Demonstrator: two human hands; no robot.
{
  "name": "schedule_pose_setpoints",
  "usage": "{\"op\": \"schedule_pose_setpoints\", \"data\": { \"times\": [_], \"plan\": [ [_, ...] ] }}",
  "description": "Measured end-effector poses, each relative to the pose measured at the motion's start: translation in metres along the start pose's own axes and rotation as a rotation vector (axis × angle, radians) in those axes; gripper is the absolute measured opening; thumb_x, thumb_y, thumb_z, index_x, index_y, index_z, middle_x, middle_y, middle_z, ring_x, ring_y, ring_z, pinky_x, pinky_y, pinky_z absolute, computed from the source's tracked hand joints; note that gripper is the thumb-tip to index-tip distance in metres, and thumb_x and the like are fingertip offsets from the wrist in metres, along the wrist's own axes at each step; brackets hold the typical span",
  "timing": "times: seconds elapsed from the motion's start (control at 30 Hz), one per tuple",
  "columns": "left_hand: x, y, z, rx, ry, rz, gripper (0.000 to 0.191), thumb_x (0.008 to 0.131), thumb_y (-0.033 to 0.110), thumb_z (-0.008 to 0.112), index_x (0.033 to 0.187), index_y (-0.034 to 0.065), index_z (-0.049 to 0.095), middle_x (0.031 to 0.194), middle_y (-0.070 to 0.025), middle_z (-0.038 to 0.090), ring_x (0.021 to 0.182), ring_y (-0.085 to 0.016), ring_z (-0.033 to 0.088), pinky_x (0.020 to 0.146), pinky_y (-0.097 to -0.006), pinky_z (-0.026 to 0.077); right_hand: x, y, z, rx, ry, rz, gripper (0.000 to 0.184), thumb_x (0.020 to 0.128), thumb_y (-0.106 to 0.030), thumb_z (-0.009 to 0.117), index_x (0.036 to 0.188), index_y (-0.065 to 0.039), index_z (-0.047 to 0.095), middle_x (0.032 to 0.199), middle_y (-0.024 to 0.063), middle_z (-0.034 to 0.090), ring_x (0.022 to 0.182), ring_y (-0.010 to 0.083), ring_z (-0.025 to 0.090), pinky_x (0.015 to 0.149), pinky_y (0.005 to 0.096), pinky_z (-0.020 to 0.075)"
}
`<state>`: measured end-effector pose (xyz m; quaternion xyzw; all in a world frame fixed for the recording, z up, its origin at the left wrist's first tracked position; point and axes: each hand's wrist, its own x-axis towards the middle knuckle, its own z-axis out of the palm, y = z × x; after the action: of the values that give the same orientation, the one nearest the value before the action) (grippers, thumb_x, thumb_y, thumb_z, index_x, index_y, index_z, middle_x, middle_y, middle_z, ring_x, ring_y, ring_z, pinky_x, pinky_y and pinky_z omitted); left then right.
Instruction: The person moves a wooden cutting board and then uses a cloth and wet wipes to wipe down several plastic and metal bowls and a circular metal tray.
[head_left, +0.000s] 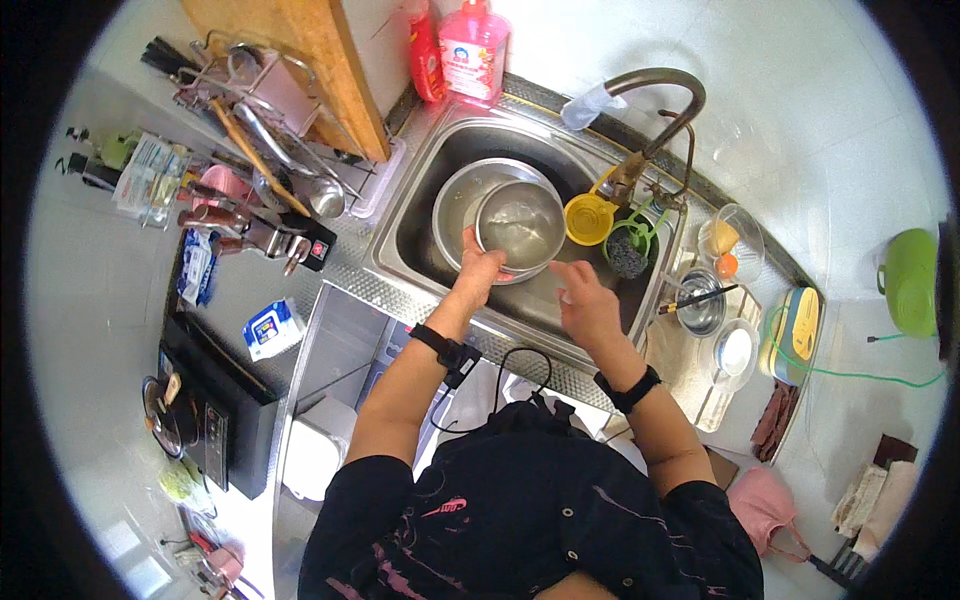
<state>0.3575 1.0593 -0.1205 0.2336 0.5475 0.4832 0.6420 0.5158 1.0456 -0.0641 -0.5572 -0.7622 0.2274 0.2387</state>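
My left hand (484, 264) grips the lower left rim of a small metal bowl (521, 225), thumb along its side. This bowl is held over a larger metal basin (457, 202) that stands in the stainless steel sink (420, 142) with cloudy liquid in it. Just right of the bowl, my right hand (583, 296) is raised over the sink with its fingers partly spread and nothing seen in it. A yellow strainer (589, 219) and a green holder (637, 227) with a dark scouring pad (626, 253) are at the sink's right side. The faucet (675, 79) arches above them.
Pink liquid soap (474, 56) and a red bottle (426, 64) stand behind the sink. A wooden cutting board (330, 75), a utensil rack and a knife block (319, 244) are at left. Right of the sink are a metal bowl (701, 301) with chopsticks across it and clear plastic containers (731, 356).
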Motion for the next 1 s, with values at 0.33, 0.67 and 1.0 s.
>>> {"op": "schedule_pose_setpoints", "data": {
  "times": [0.33,0.67,1.0],
  "plan": [
    [-0.018,0.008,-0.011,0.171,0.034,0.104,0.048,0.06,-0.005,0.041,0.102,0.0065,0.021,0.092,-0.0155,0.041,0.069,-0.022,0.05,0.044,-0.0277,0.046,0.019,-0.002,0.048,-0.18,-0.493,-0.133,0.04,0.063,0.0,0.041,0.102,-0.005,0.04,0.106,0.01,0.041,0.069,0.0304,0.052,0.057,0.0373,0.043],
    [-0.02,0.002,-0.002,0.217,0.09,-0.109,0.045,0.06,-0.001,0.041,0.102,0.0023,0.023,0.094,-0.016,0.04,0.078,-0.026,0.047,0.045,-0.0319,0.047,0.025,0.025,0.057,-0.459,-0.436,-0.234,0.034,0.067,-0.007,0.042,0.101,-0.008,0.043,0.103,0.0108,0.045,0.057,0.0244,0.056,0.051,0.0322,0.045],
    [0.004,0.018,-0.013,0.232,0.037,-0.24,0.046,0.059,0.004,0.044,0.1,-0.0026,0.023,0.091,-0.0166,0.039,0.07,-0.027,0.049,0.046,-0.0328,0.048,0.022,0.044,0.053,-0.233,-0.343,-0.326,0.02,0.068,-0.011,0.046,0.088,-0.007,0.048,0.083,0.0112,0.052,0.062,0.0258,0.054,0.05,0.0339,0.0425]
  ]
}}
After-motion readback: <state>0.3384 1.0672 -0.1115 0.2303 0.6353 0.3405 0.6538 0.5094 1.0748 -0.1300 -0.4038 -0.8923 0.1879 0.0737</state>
